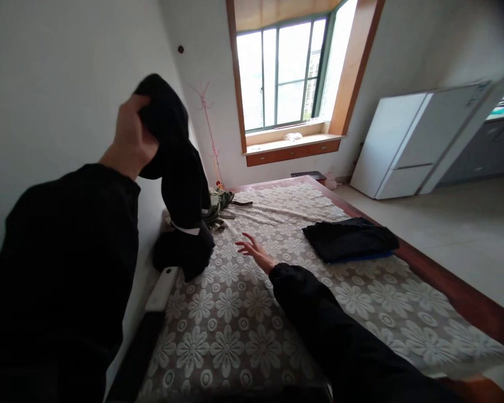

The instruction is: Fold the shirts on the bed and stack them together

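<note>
Left hand (131, 137), ten o'clock, clamps a long, limp black cloth (180, 184); right hand (256, 253), six o'clock, spreads empty fingers. Best lift high, letting the right catch the hanging end!

Closed off along the left edge of the table (466, 299) by the wall (75, 67), and crowded there by a dark bundle (182, 252) with a white object (163, 291) just nearer. Barred above that edge by black cloth (174, 151) hanging from the left hand (132, 134). Hindered toward the far left corner by a green bag (218, 204) with loose straps. Open over the patterned tablecloth (227, 347) toward the far edge, except around the spread right hand (254, 252). Interrupted near the right edge by folded black clothes (350, 240), low and flat, with passage above. Cut across from the near edge by the right sleeve (319, 324); free between sleeve and white object.
</note>
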### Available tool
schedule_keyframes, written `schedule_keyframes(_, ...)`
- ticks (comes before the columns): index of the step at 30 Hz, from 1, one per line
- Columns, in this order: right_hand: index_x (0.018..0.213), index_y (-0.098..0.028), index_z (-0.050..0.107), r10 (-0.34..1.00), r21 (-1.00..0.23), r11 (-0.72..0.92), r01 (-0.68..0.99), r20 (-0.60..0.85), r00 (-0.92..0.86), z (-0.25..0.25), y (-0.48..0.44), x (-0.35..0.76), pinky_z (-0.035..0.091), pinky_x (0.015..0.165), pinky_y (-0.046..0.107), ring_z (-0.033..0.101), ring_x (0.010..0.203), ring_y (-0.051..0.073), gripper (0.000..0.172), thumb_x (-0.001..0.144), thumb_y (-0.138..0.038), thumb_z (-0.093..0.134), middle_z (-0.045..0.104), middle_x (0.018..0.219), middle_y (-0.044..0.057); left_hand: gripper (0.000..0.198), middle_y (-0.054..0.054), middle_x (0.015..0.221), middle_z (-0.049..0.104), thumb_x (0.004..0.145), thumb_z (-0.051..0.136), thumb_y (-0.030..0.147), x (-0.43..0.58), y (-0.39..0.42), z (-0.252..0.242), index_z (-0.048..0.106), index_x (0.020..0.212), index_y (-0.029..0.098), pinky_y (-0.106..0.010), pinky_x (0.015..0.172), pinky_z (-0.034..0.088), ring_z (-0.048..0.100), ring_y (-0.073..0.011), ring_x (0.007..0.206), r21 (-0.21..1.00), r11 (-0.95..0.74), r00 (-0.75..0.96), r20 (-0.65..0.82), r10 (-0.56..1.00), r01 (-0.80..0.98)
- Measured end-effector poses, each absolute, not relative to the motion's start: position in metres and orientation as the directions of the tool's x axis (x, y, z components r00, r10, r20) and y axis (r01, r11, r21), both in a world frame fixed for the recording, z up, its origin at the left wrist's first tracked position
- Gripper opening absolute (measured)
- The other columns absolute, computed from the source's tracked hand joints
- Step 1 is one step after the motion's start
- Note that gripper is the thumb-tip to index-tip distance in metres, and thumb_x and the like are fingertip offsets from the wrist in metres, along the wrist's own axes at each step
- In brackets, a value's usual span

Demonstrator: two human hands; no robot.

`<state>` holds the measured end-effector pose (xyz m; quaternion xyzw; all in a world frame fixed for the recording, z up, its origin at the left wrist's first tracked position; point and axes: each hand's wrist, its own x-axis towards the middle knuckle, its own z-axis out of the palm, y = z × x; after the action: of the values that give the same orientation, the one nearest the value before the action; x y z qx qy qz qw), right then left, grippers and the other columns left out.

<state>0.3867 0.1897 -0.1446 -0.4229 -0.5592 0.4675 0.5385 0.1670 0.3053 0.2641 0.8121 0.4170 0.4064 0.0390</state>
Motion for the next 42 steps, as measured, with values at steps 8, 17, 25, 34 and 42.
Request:
schedule_keyframes(8, 0.146, -0.023, 0.051, 0.998, -0.882, -0.059, -0.468, -0.042, -0.048, -0.074, 0.130, 0.429, 0.057, 0.095, 0.048, 0.071, 0.112, 0.029, 0.083, 0.091, -0.082, 0.034, 0.071, 0.130, 0.013, 0.040, -0.003, 0.129, 0.073, 0.091, 0.069, 0.035, 0.183, 0.135, 0.075, 0.069, 0.131, 0.027, -0.035, 0.097, 0.056, 0.069, -0.0237, 0.116, 0.861, -0.486, 0.988, -0.133, 0.075, 0.153)
schedule_keyframes(17, 0.099, -0.016, 0.076, 0.878, -0.789, -0.391, -0.473, -0.474, 0.065, -0.147, 0.080, 0.474, 0.064, 0.082, 0.043, 0.077, 0.086, 0.030, 0.030, 0.085, -0.034, 0.057, 0.079, 0.080, 0.010, 0.066, -0.014, 0.160, 0.045, 0.084, 0.058, 0.012, 0.143, 0.206, -0.121, 0.052, 0.149, 0.025, -0.057, 0.118, 0.032, 0.037, -0.0369, 0.149, 0.086, -0.664, 0.657, 0.104, 0.747, 0.742)
schedule_keyframes(25, 0.112, -0.021, 0.075, 0.876, -0.831, -0.280, -0.480, -0.426, 0.227, -0.165, 0.056, 0.504, 0.061, 0.094, 0.048, 0.074, 0.105, 0.033, 0.044, 0.086, -0.052, 0.057, 0.080, 0.096, 0.011, 0.069, -0.016, 0.167, 0.032, 0.085, 0.055, 0.017, 0.089, 0.324, -0.070, 0.048, 0.154, 0.017, -0.059, 0.124, 0.007, 0.008, -0.0405, 0.158, 0.006, -0.561, 0.480, 0.509, 0.714, 0.828)
schedule_keyframes(34, 0.085, -0.021, 0.073, 0.937, -0.954, -0.299, 0.013, -0.290, 0.197, -0.164, 0.034, 0.526, 0.058, 0.074, 0.039, 0.072, 0.079, 0.027, 0.050, 0.080, -0.070, 0.063, 0.074, 0.079, 0.007, 0.054, -0.016, 0.154, 0.052, 0.091, 0.046, 0.029, 0.086, 0.324, -0.073, 0.061, 0.142, 0.021, -0.055, 0.125, 0.014, 0.024, -0.0365, 0.155, 0.181, -0.547, 0.407, 0.490, 0.771, 0.817)
schedule_keyframes(42, 0.090, -0.022, 0.069, 0.931, -0.616, 0.043, 0.786, 0.309, 0.192, -0.108, 0.029, 0.504, 0.053, 0.079, 0.035, 0.065, 0.079, 0.022, 0.031, 0.092, -0.052, 0.060, 0.071, 0.086, 0.007, 0.038, -0.012, 0.094, 0.074, 0.090, 0.058, 0.058, 0.184, 0.237, -0.130, 0.071, 0.093, 0.022, -0.041, 0.080, 0.052, 0.070, -0.0331, 0.095, 0.425, -0.467, 0.494, 0.052, 0.868, 0.775)
